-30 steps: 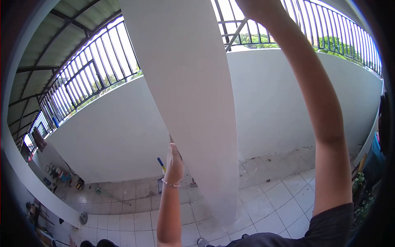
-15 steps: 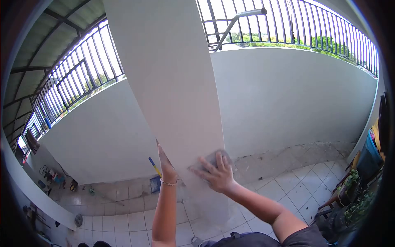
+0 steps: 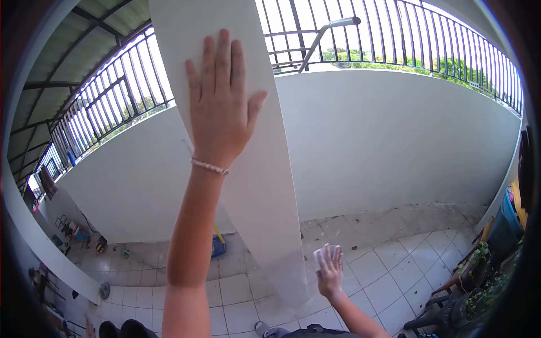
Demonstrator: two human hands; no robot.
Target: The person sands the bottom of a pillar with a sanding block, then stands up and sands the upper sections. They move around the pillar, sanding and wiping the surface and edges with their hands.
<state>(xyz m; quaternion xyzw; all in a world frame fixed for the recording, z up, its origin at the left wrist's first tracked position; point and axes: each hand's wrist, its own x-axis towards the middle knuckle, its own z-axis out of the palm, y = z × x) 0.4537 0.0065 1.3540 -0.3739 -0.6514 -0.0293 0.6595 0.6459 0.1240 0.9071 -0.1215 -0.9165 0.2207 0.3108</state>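
Observation:
My left hand (image 3: 220, 112), with a beaded bracelet at the wrist, is raised with its fingers spread flat against the upper part of the white pillar (image 3: 259, 208). Nothing is held in it. Low and to the right of the pillar, my right hand (image 3: 330, 276) is apart from the surface. Behind its fingers shows the pale edge of what looks like a piece of sandpaper (image 3: 317, 255), mostly hidden by the hand and slightly blurred.
Low white walls (image 3: 394, 141) topped by a dark metal railing (image 3: 389, 34) run on both sides. A blue dustpan (image 3: 218, 246) with a yellow handle stands behind the pillar. Plants (image 3: 479, 259) and a blue bin (image 3: 503, 219) are at right. Tiles (image 3: 383, 270) cover the floor.
My left hand has gone from the pillar's lower left edge up to its upper face. My right hand has come off the pillar's lower face, moving down and right with the sandpaper.

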